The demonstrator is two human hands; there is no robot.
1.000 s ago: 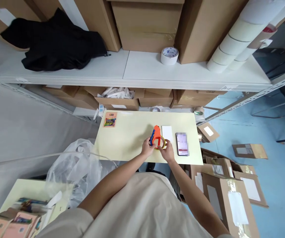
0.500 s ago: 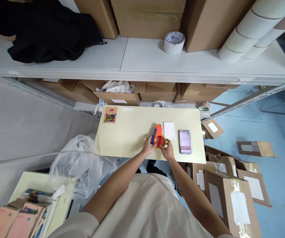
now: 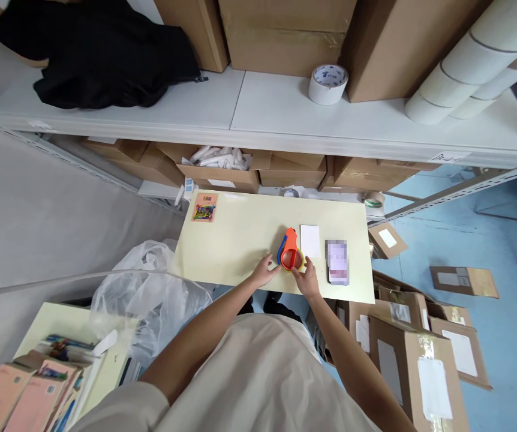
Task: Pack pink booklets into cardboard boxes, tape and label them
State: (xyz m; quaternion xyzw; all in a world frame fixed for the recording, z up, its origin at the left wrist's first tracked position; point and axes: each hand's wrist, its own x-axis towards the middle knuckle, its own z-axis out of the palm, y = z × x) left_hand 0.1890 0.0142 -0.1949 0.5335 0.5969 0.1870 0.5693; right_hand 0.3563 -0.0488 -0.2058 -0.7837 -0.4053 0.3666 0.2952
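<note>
An orange tape dispenser [image 3: 290, 240] lies on the pale yellow tabletop [image 3: 240, 240], with blue along its left side and a yellow-rimmed round part near my body. To its left, my left hand [image 3: 264, 271] is open, fingers apart, with a small gap to the dispenser. My right hand [image 3: 307, 279] is at the dispenser's lower right edge, thumb and fingers spread and not wrapped round it. The fingertips seem to touch or nearly touch the rim. Just beyond that hand lies a white rectangular card [image 3: 309, 240], and a phone [image 3: 337, 262] with a blurred screen lies farther right.
A pink picture card [image 3: 204, 207] lies at the table's far left corner. Behind stands a grey shelf [image 3: 276, 133] with cartons and a white tape roll [image 3: 328, 85]. Cardboard boxes [image 3: 414, 360] crowd the floor at right; a clear plastic bag [image 3: 150, 300] hangs at left.
My left hand has let go of the tape dispenser and drawn left. My right hand's hold has loosened, and the dispenser now lies flat on the table. The view has shifted slightly.
</note>
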